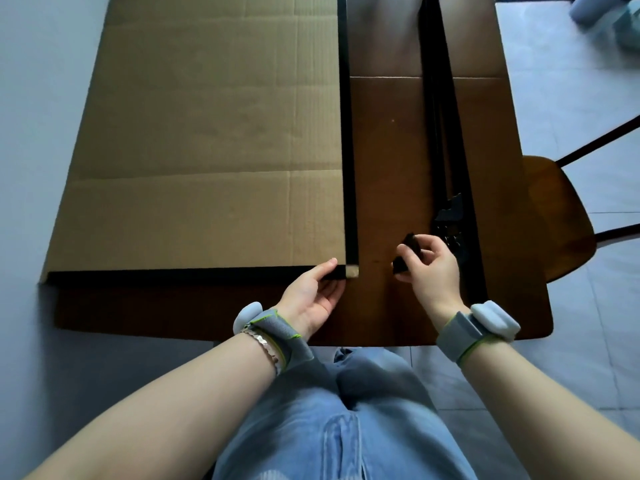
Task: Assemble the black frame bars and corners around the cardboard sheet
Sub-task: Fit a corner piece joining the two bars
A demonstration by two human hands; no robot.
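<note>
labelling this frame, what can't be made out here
Head view:
- corner piece: shape covered by the right hand pinching it.
- side bar and cardboard sheet: far ends cut off by the top edge.
- loose black parts: too dark to count.
- near bar, gripped by the left hand: underside hidden.

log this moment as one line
left hand: holds near bar end | right hand: holds corner piece, not yet fitted | side bar: along right edge of sheet | spare bars: on table, right
</note>
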